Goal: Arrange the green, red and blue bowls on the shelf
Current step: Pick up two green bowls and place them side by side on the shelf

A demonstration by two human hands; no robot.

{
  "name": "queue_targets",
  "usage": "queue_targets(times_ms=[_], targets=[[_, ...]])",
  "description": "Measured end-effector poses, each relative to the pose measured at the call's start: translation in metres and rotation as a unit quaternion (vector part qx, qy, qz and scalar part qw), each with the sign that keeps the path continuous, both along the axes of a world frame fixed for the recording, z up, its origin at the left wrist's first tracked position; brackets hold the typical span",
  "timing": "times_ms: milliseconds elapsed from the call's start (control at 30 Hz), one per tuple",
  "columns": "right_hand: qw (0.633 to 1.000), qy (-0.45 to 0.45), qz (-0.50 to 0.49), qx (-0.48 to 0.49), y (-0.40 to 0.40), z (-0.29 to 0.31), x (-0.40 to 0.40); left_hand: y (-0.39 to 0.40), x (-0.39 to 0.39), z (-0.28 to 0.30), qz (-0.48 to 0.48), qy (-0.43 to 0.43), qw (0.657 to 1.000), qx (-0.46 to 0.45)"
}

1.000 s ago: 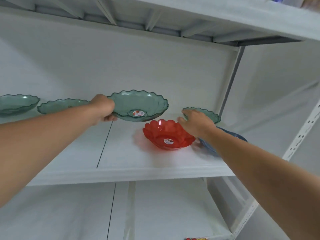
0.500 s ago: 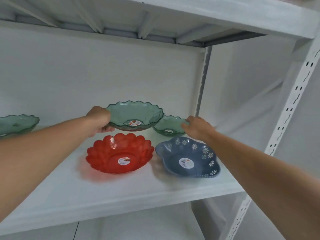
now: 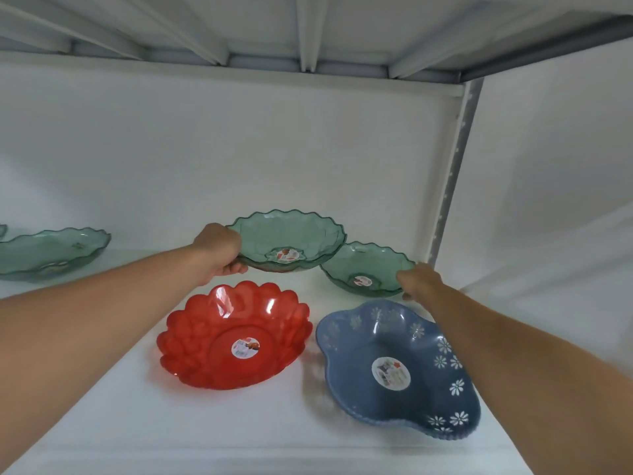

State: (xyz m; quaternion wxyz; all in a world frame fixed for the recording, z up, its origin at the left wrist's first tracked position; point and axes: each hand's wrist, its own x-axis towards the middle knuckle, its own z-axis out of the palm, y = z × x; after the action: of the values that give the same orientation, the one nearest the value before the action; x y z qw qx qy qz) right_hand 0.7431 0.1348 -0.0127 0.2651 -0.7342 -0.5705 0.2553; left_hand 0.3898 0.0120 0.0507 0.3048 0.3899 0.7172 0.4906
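My left hand (image 3: 219,250) grips the left rim of a large green scalloped bowl (image 3: 291,238), held tilted toward me at the back of the white shelf (image 3: 137,406). My right hand (image 3: 416,281) holds the right rim of a smaller green bowl (image 3: 363,265), which sits partly behind the large one's right edge. In front of them a red petal-edged bowl (image 3: 236,337) rests on the shelf. A blue bowl with white flowers (image 3: 397,368) lies to its right near the shelf's front edge.
Another green bowl (image 3: 51,252) stands at the back left, with a sliver of one more at the frame's left edge. A perforated metal upright (image 3: 452,173) bounds the shelf on the right. The upper shelf's underside (image 3: 308,29) hangs close overhead.
The view has moved closer and to the right. My left hand has carried the large green bowl rightward, next to the smaller green bowl. My right hand stays on that smaller bowl's rim.
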Motion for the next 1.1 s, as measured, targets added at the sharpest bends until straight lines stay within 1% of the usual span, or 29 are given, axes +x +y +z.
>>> queue_targets(times_ms=[133, 333, 433, 533, 667, 767, 867, 967, 1033, 1100], targets=[[0.998, 0.048, -0.026, -0.024, 0.013, 0.002, -0.002, 0.006, -0.004, 0.000, -0.001, 0.007, 1.000, 0.000], [0.995, 0.092, -0.029, 0.019, 0.025, 0.012, -0.010, -0.006, -0.020, 0.007, 0.031, -0.001, 0.999, 0.006], [0.994, 0.102, -0.002, 0.034, 0.022, 0.019, -0.027, -0.022, -0.040, 0.008, 0.064, -0.018, 0.998, 0.008], [0.992, 0.104, 0.036, 0.053, 0.002, 0.030, -0.053, -0.045, -0.071, 0.008, 0.101, -0.028, 0.994, 0.013], [0.991, 0.104, 0.062, 0.051, -0.027, 0.042, -0.092, -0.082, -0.120, 0.016, 0.131, -0.020, 0.991, 0.027], [0.991, 0.098, 0.073, 0.054, -0.051, 0.048, -0.125, -0.111, -0.161, 0.017, 0.132, -0.010, 0.991, 0.037], [0.991, 0.083, 0.083, 0.061, -0.078, 0.052, -0.163, -0.140, -0.199, 0.013, 0.123, -0.028, 0.991, 0.039], [0.990, 0.084, 0.075, 0.084, -0.113, 0.053, -0.207, -0.171, -0.234, 0.008, 0.108, -0.040, 0.992, 0.052], [0.990, 0.083, 0.056, 0.097, -0.137, 0.050, -0.241, -0.191, -0.263, 0.001, 0.119, -0.039, 0.990, 0.060], [0.991, 0.065, 0.050, 0.108, -0.162, 0.047, -0.278, -0.208, -0.293, -0.012, 0.127, -0.043, 0.990, 0.049]])
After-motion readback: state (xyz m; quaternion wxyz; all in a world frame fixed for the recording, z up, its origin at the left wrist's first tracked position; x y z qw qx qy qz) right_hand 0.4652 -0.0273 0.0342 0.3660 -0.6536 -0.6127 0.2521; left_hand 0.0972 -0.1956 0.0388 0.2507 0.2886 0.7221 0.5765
